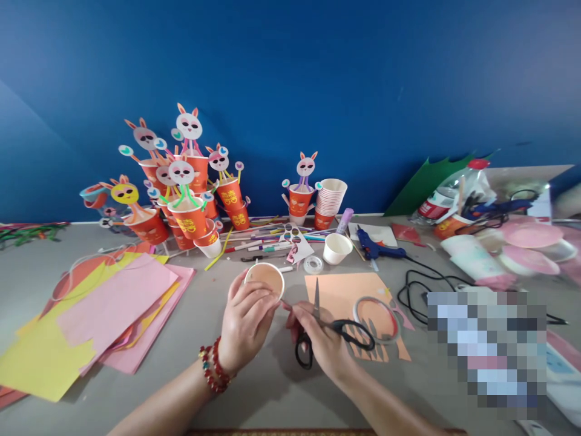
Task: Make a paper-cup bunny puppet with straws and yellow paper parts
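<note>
My left hand (249,309) is wrapped round a paper cup (271,274), its open mouth tilted up toward me and its fingers over the near rim. A red beaded bracelet circles that wrist. Black-handled scissors (316,300) are held in my right hand (320,336), blades pointing up and away, handle loops sticking out on both sides. The right thumb and fingertips are pinched close to the cup's right edge; whether they also grip something small there, I cannot tell. Under and beside the scissors lies a sheet of orange paper (338,284) with cut strips at its lower side.
Rabbit-faced red cups (188,221) stand at the back left, another (299,203) beside stacked cups (330,197). Coloured paper (122,297) lies left. A white cup (337,249), tape roll (313,264), blue glue gun (379,248) and larger tape ring (376,318) lie ahead and right.
</note>
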### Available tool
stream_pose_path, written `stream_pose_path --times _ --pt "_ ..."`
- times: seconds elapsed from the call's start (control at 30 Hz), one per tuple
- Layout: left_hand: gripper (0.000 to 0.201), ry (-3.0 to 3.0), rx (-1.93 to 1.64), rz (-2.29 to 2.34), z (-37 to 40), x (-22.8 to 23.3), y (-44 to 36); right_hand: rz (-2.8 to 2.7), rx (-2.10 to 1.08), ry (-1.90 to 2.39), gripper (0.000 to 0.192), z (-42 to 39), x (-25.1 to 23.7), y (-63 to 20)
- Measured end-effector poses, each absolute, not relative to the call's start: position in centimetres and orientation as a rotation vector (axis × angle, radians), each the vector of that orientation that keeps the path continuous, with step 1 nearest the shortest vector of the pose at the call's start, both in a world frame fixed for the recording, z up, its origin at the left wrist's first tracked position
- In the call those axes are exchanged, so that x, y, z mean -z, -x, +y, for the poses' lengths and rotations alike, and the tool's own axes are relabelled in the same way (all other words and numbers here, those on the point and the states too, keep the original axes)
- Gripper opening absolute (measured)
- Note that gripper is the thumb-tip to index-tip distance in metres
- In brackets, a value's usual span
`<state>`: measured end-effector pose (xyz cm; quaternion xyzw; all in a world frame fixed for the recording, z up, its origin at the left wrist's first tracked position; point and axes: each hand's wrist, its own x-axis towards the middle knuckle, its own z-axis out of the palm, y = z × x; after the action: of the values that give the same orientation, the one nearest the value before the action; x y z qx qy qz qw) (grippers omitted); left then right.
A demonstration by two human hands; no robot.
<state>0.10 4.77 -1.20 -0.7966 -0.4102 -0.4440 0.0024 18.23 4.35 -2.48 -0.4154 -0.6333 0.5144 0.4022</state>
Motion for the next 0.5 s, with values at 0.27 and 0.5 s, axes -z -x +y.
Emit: stream_pose_path --times 0.27,0.5 --pt "0.009 2.563 1.534 -1.447 5.2 1.6 -0.1 -2.049 -0.796 0.835 0.033 5.5 1.1 -19.3" --pt "0.011 2.573 1.505 -1.410 5.2 1.6 -0.1 -2.026 -0.784 0.848 0.034 5.4 0.8 -19.4"
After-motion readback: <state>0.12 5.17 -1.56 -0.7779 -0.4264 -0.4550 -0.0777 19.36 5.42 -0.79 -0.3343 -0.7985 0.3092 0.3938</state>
